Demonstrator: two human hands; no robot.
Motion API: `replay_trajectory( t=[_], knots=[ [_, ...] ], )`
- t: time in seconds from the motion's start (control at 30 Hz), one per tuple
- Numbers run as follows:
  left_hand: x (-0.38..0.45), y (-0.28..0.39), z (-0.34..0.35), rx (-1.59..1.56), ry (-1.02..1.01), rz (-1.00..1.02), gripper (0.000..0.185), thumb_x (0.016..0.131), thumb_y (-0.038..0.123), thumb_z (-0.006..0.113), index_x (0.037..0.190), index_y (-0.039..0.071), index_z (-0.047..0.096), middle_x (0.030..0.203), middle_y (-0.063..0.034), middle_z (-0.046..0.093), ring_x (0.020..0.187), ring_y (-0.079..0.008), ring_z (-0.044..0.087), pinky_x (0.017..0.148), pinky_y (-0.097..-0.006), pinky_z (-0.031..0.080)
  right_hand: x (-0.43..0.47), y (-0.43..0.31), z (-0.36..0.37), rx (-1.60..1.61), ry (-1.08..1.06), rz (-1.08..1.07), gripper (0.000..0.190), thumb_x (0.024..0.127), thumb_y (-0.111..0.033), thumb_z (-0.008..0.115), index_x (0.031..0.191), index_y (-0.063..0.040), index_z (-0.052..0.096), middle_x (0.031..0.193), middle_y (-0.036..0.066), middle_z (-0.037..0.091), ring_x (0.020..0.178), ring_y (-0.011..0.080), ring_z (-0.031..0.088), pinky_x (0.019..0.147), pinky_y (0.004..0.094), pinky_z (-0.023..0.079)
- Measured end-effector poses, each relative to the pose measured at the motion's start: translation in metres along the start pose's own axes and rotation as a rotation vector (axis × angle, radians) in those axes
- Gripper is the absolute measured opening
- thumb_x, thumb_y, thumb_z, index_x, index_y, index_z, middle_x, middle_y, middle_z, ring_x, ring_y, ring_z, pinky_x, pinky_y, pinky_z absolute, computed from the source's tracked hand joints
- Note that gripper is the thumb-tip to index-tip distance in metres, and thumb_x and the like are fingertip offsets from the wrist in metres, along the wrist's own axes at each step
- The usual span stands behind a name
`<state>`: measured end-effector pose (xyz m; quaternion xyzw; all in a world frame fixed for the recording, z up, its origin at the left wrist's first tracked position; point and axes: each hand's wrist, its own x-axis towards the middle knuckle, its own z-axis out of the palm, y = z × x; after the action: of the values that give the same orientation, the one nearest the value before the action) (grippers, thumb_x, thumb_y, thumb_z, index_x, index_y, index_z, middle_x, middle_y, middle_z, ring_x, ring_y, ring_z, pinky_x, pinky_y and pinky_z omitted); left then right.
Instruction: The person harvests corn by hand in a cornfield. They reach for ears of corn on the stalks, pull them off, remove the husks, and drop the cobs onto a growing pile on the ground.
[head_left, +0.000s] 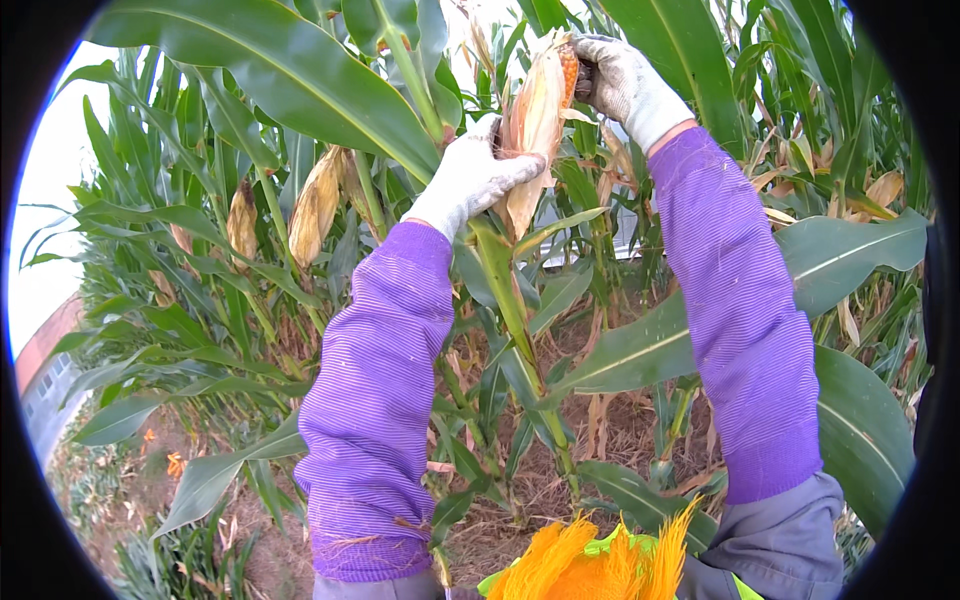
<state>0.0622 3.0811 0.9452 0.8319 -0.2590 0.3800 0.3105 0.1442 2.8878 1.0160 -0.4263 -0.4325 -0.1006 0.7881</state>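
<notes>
A corn ear (534, 127) in dry, pale husk stands upright at the top middle, close to a green corn stalk (517, 322). Orange kernels (570, 73) show along its upper right side, where the husk is parted. My left hand (480, 169), in a soiled white glove, grips the lower husk with the thumb across its front. Near the ear's tip is my gloved right hand (621, 84), its fingers bent against the right side by the bare kernels. Those fingertips are partly hidden, so whether they pinch husk is unclear. Purple striped sleeves cover both forearms.
Other dry-husked ears (315, 206) hang on stalks to the left. Broad corn leaves (645, 352) cross below my right forearm. Orange ears (175, 465) lie on the ground at lower left. Yellow-orange fringe (592, 562) shows at the bottom edge. A building (49, 375) stands far left.
</notes>
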Motion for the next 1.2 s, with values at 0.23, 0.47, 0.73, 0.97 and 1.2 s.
replay_trajectory(
  t=[0.23, 0.47, 0.73, 0.97, 1.2],
  knots=[
    [-0.001, 0.013, 0.012, 0.129, 0.087, 0.031, 0.058, 0.068, 0.034, 0.076, 0.111, -0.001, 0.056, 0.102, -0.0165, 0.066, 0.090, -0.0224, 0.065, 0.083, -0.0314, 0.050, 0.000, 0.004, 0.004, 0.021, 0.185, 0.050, 0.019, 0.095, -0.009, 0.042, 0.098, 0.001, 0.058, 0.086, 0.014, 0.065, 0.066, 0.0207, 0.066, 0.060, 0.0336, 0.059],
    [0.001, 0.007, 0.013, 0.147, 0.037, -0.026, 0.058, 0.071, 0.031, 0.077, 0.114, 0.000, 0.054, 0.105, -0.0152, 0.065, 0.093, -0.0217, 0.063, 0.084, -0.0310, 0.049, 0.012, 0.036, -0.011, 0.139, 0.179, 0.082, 0.017, 0.092, -0.011, 0.049, 0.097, 0.001, 0.061, 0.087, 0.013, 0.068, 0.068, 0.0209, 0.068, 0.064, 0.0346, 0.059],
    [0.056, 0.056, 0.010, -0.188, 0.328, 0.233, 0.041, 0.085, 0.028, 0.066, 0.116, 0.002, 0.061, 0.106, -0.0143, 0.065, 0.097, -0.0200, 0.062, 0.087, -0.0290, 0.048, -0.004, 0.019, 0.021, 0.119, 0.064, 0.018, 0.014, 0.091, -0.015, 0.054, 0.093, -0.002, 0.060, 0.076, 0.007, 0.064, 0.054, 0.0152, 0.059, 0.055, 0.0289, 0.053],
    [0.070, 0.067, 0.016, -0.470, 0.214, 0.223, 0.025, 0.084, 0.011, 0.067, 0.106, 0.001, 0.064, 0.098, -0.0067, 0.066, 0.086, -0.0139, 0.061, 0.079, -0.0262, 0.050, -0.013, 0.010, 0.012, 0.050, 0.119, -0.027, 0.014, 0.090, -0.016, 0.052, 0.090, -0.003, 0.058, 0.074, 0.008, 0.058, 0.058, 0.0169, 0.054, 0.051, 0.0296, 0.044],
    [0.087, 0.065, 0.033, -0.094, 0.504, 0.226, 0.020, 0.087, 0.013, 0.062, 0.100, -0.002, 0.063, 0.090, -0.0088, 0.066, 0.080, -0.0143, 0.059, 0.074, -0.0261, 0.048, -0.010, 0.015, 0.007, 0.194, 0.190, -0.089, 0.013, 0.089, -0.012, 0.052, 0.094, -0.003, 0.059, 0.083, 0.011, 0.061, 0.063, 0.0233, 0.057, 0.059, 0.0360, 0.049]
  ],
)
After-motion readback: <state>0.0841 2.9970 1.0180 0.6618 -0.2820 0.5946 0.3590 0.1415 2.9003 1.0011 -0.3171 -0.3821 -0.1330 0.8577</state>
